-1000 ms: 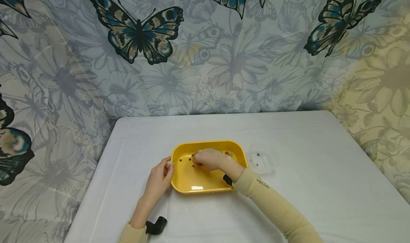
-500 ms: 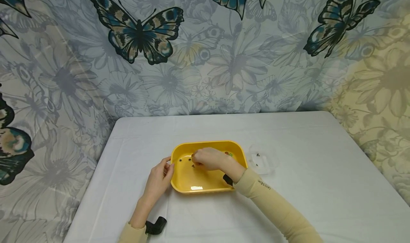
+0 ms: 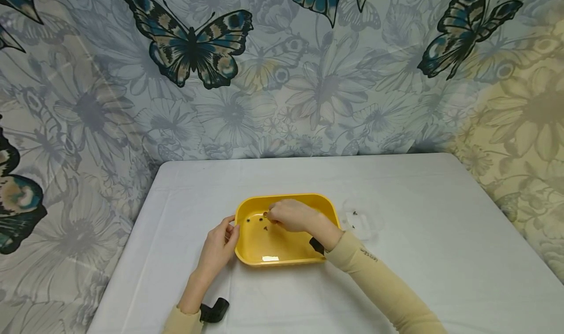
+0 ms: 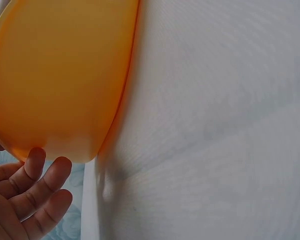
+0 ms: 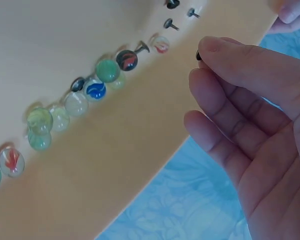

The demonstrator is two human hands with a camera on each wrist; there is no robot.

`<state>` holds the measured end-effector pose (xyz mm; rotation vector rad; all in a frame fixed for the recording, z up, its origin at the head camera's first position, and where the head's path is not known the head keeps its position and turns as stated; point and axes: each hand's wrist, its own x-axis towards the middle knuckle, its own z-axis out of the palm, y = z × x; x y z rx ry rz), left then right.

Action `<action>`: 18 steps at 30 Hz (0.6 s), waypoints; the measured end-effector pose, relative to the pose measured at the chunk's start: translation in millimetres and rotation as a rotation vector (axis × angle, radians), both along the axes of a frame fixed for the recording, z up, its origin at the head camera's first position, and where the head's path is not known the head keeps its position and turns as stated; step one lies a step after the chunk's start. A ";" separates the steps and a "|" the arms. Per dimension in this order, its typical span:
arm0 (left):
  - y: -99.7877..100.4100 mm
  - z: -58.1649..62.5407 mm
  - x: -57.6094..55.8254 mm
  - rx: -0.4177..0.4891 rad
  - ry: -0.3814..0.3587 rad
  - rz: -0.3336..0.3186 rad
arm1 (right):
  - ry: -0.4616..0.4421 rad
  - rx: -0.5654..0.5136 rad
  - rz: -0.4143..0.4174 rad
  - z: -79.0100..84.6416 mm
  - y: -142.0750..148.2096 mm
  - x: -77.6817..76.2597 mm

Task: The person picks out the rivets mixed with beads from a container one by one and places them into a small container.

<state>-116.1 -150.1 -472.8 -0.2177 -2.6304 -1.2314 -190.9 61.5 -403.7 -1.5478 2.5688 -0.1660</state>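
My right hand (image 3: 293,215) is over the far side of a yellow tray (image 3: 282,250). In the right wrist view, its thumb and forefinger pinch a small dark thumbtack (image 5: 198,56), mostly hidden by the fingertips. Along the tray's wall lie several glass marbles, among them a green marble (image 5: 107,70) and a clear one with a blue swirl (image 5: 95,90). Metal thumbtacks (image 5: 170,23) are mixed among and beyond them. At the tray's left end my left hand (image 3: 219,241) grips the rim, its fingers (image 4: 57,172) against the outer wall.
A clear plastic container (image 3: 364,234) with a couple of small tacks in it stands just right of the tray. The white-covered table (image 3: 418,202) reaches back to a wall hung with butterfly-and-flower fabric (image 3: 264,118).
My right hand has shifted slightly up and right within the tray, its forearm moving with it, and now covers the marbles at the far right. My left hand stays at the tray's rim.
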 end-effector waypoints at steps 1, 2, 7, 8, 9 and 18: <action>0.1 0.0 0.0 -0.002 0.001 -0.001 | -0.002 -0.005 -0.002 0.5 0.9 0.2; 0.1 0.1 0.1 -0.003 0.001 -0.001 | -0.004 -0.010 -0.004 1.0 1.9 0.2; 0.2 -0.1 0.1 -0.002 0.002 -0.004 | -0.008 -0.036 -0.019 4.6 6.3 0.1; 0.3 -0.2 0.1 0.000 -0.001 -0.004 | -0.007 -0.041 -0.020 5.2 7.2 -0.1; 0.3 -0.3 0.1 0.002 -0.004 -0.004 | -0.005 -0.045 -0.022 5.8 8.2 -0.2; -0.4 -1.1 0.2 0.010 0.004 -0.012 | 0.024 -0.086 -0.051 12.0 17.4 0.6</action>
